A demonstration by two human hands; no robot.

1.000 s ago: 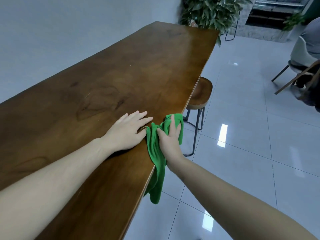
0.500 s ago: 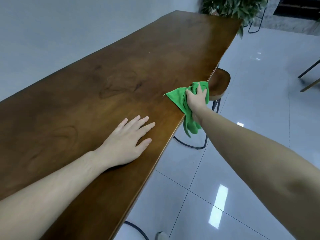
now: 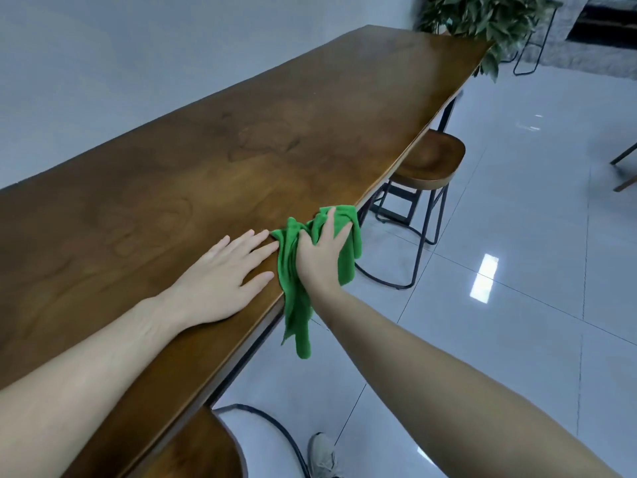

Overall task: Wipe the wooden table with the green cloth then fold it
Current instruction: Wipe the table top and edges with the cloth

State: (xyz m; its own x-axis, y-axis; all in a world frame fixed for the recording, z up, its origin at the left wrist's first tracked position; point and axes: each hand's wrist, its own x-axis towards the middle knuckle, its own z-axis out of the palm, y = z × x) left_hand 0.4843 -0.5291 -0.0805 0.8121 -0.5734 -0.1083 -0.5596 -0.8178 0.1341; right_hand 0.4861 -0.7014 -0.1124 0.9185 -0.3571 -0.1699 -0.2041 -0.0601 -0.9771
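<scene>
**Green cloth at the desk's near edge**

We saw no containers on the long, dark brown wooden desk [image 3: 213, 174]; its top carried only our two hands and the cloth. The crumpled bright green cloth [image 3: 348, 251] lay bunched at the desk's right edge, part of it on the wood and a long tail hanging down past the edge toward the pale glossy tiled floor [image 3: 517, 305].

Our right hand [image 3: 319, 257] pressed down on the cloth, fingers spread and curled into its folds, so it gripped the fabric against the edge. Our left hand [image 3: 224, 274] lay flat on the wood, palm down and fingers wide, holding nothing; its fingertips came just beside the cloth, and we could not tell whether they touched it.

A round wooden stool with black metal legs [image 3: 425, 163] stood under the desk's edge beyond the cloth, and a leafy green plant [image 3: 482, 19] sat at the far end.
</scene>
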